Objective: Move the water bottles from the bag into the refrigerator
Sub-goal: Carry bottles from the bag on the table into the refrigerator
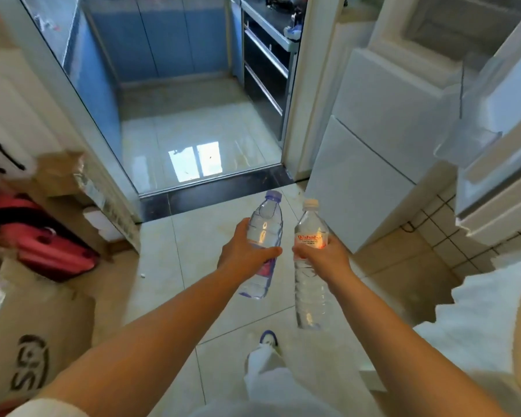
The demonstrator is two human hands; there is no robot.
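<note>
Person carries 2 bottles mid-floor. Left hand (247, 251) wraps purple-capped bottle (263, 245); right hand (324, 254) wraps white-capped bottle (309, 266). Refrigerator (382, 139) far right, door (500, 152) open. Risk: bottles knock together or strike door shelf, slip from grip.

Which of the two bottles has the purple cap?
The bottle in the left hand, the purple-capped bottle. The other bottle, held by the right hand, has a white cap and a red label.
</note>
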